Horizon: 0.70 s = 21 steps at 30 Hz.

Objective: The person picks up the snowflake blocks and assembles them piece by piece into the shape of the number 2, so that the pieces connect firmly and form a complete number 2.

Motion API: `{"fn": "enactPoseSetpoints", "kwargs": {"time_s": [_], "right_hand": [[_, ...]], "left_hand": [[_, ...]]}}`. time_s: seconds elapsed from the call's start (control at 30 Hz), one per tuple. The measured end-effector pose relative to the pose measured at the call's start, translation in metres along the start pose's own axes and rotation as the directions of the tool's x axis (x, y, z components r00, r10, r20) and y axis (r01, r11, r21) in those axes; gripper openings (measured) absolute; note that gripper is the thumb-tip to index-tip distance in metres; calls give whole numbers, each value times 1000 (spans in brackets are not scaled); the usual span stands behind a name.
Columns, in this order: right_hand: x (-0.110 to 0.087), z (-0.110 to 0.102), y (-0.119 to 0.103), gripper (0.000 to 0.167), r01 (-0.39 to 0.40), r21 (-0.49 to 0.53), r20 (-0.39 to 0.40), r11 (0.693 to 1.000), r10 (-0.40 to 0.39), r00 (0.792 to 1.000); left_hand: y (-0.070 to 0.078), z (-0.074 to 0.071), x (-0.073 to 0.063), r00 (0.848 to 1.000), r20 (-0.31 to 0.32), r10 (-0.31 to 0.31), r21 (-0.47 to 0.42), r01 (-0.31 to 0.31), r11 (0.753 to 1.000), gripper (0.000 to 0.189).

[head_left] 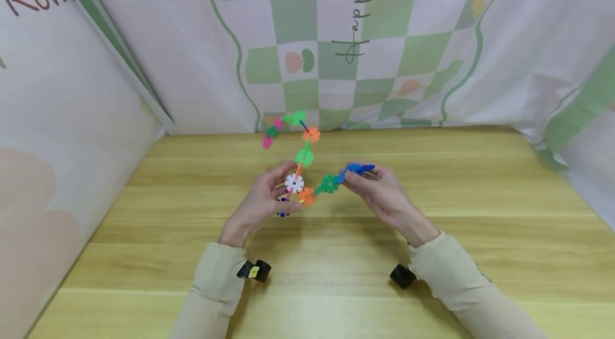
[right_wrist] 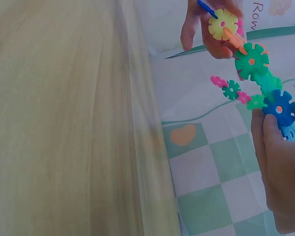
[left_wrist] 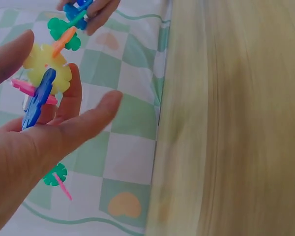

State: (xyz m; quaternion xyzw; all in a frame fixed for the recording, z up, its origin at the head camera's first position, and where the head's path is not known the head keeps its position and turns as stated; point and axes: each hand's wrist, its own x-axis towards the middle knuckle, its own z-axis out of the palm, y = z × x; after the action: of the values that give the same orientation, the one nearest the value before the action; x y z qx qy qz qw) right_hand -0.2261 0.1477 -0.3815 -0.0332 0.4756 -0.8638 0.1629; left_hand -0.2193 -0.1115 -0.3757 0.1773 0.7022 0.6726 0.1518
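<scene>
A chain of slotted plastic snowflake discs in several colours hangs in the air above the table. My right hand (head_left: 386, 197) pinches its blue end, with a blue disc (right_wrist: 279, 109) at the fingertips. From there run a green disc (head_left: 330, 183), an orange disc (head_left: 307, 196) and a yellow disc (left_wrist: 48, 68). Around this middle part my left hand (head_left: 261, 200) spreads its fingers loosely, the thumb standing apart from the discs. Close to its palm are a white disc (head_left: 294, 183) and a dark blue disc (left_wrist: 38, 98). The far end, with a pink disc (head_left: 267, 142), reaches out beyond the left hand.
The wood-grain table (head_left: 336, 275) extends beneath both hands. A checked green and white cloth (head_left: 336, 66) hangs behind it, and a printed cloth wall (head_left: 62, 115) stands at the left. Black wrist devices (head_left: 261, 270) sit at both sleeve cuffs.
</scene>
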Motion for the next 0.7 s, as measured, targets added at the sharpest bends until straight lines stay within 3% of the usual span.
{"fn": "enactPoseSetpoints", "kwargs": {"time_s": [0.47, 0.7], "right_hand": [[-4, -1, 4, 17, -22, -10, -21, 1000, 22, 1000], [-6, -2, 5, 21, -42, -12, -34, 999, 41, 999]], "left_hand": [[-2, 3, 1, 999, 40, -34, -64, 36, 997, 78], [-1, 2, 0, 1000, 16, -14, -37, 14, 999, 46]]}}
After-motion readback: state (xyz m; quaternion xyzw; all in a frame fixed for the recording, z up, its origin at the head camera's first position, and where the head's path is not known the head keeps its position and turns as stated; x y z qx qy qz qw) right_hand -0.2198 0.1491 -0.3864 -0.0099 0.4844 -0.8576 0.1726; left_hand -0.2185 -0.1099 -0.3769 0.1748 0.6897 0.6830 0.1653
